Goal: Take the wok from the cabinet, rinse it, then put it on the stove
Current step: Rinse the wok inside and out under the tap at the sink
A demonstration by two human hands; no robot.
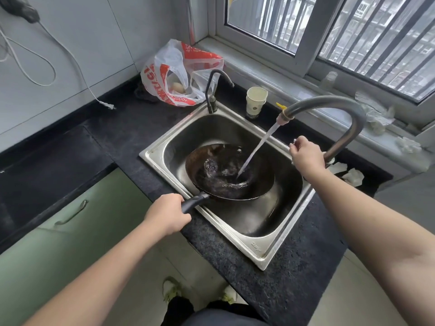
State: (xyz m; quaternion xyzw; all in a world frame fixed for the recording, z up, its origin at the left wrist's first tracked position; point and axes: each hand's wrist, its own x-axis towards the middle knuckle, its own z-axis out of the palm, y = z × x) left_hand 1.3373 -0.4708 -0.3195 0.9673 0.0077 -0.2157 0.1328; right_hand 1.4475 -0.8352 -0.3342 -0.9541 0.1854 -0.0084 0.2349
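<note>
A dark, worn wok (pixel 213 182) sits tilted inside the steel sink (pixel 256 251). Its black handle points toward the sink's front-left rim. My left hand (pixel 168 214) is closed around that handle. Water runs in a stream from the tall grey faucet (pixel 334 103) into the wok, where it swirls and splashes. My right hand (pixel 306 156) grips the faucet's metal lever at the base of the faucet. No stove is in view.
A small black tap (pixel 211 90) stands at the sink's back corner. A paper cup (pixel 256 100) and a red-and-white plastic bag (pixel 181 71) sit on the black counter (pixel 131 137). Green cabinet doors (pixel 77 215) are below left. A loose plug cord (pixel 107 105) lies on the counter.
</note>
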